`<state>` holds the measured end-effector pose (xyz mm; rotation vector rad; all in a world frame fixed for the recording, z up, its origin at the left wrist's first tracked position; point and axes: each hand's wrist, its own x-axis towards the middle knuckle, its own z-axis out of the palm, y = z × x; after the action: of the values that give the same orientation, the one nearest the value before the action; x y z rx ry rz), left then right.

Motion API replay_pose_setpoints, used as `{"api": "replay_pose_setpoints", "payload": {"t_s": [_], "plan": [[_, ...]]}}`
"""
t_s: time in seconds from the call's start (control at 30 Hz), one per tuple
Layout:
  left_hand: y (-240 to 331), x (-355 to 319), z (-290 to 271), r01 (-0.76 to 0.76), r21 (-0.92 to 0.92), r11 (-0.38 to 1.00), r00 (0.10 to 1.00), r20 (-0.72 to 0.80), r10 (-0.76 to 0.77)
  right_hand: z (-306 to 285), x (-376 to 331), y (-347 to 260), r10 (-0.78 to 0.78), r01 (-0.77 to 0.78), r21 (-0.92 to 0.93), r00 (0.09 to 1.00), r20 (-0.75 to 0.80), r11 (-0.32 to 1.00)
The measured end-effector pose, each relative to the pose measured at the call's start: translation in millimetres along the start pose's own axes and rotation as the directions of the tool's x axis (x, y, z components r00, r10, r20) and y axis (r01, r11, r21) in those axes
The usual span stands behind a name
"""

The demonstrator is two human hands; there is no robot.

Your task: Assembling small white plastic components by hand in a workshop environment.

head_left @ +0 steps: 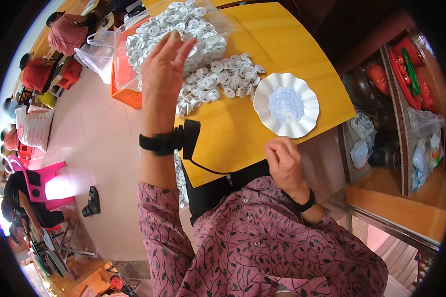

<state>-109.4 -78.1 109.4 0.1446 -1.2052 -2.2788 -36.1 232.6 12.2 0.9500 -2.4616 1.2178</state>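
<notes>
Both hands work at the yellow table (pixel 282 44): left hand (pixel 164 62), fingers spread open, reaches at eleven o'clock over white plastic caps (pixel 218 79). Right hand (pixel 282 161), curled closed at five o'clock; its contents cannot be told, just below the white scalloped plate (pixel 262 89).

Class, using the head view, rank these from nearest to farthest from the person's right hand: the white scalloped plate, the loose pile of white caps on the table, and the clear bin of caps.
Measured from the right hand:
1. White scalloped plate, just above the hand on the table's right part.
2. Loose pile of white caps, further up and to the left, mid-table.
3. Clear bin of caps, at the table's far end, upper left.
</notes>
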Motion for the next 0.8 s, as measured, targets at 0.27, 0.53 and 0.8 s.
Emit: {"api": "replay_pose_setpoints", "payload": {"t_s": [0.27,0.53,0.8], "plan": [[-33.5,-52.1,-12.9,0.223,0.28,0.934,0.975,-0.065,-0.214,-8.7,11.9,27.5,-0.026,0.024,-0.39,1.0,0.002,0.921],[-90.8,-90.2,-22.7,0.097,0.848,0.521,0.987,-0.014,-0.16,0.9,12.7,29.6,-0.036,0.031,-0.368,0.999,-0.007,0.929],[-122.8,-80.4,-20.2,-0.195,0.972,0.134,0.98,0.189,0.057,-0.2,11.8,27.5,-0.045,0.034,-0.355,0.999,-0.022,0.934]]}}
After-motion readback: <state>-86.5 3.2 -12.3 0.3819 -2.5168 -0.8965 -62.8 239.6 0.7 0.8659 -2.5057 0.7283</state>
